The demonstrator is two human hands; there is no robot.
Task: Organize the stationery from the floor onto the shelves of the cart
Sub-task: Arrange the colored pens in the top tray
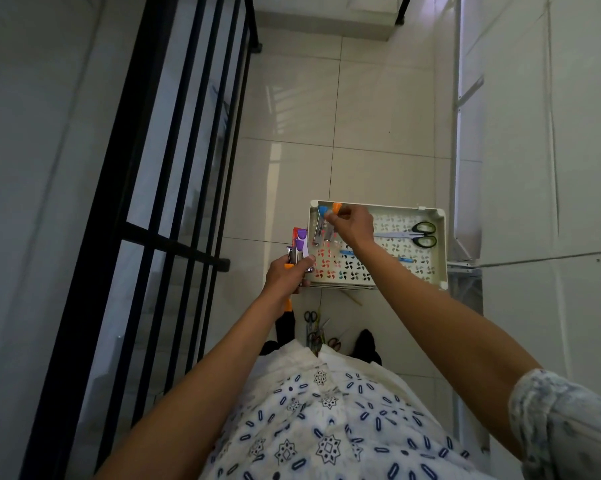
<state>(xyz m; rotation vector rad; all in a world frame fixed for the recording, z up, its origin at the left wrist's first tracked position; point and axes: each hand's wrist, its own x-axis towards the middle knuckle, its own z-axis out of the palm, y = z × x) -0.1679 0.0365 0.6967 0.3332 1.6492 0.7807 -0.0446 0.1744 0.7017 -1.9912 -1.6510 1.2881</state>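
Observation:
The white cart (pixel 441 244) stands before me with a perforated top shelf. My right hand (pixel 352 225) hovers over the shelf's far left corner and pinches an orange-topped stapler (pixel 333 216), beside a blue-topped stapler (pixel 320 225) that lies in the shelf. My left hand (pixel 287 275) is at the cart's left edge, gripping a bunch of staplers with purple tops (pixel 299 245). Green-handled scissors (pixel 418 234) and two small blue pens (pixel 347 252) lie on the shelf. Several scissors and pencils (pixel 314 329) lie on the floor by my feet.
A black metal railing (pixel 174 188) runs along the left, close to my left arm. A white wall and a metal frame (pixel 465 133) stand to the right of the cart. Glossy tiled floor (pixel 361 116) extends beyond the cart.

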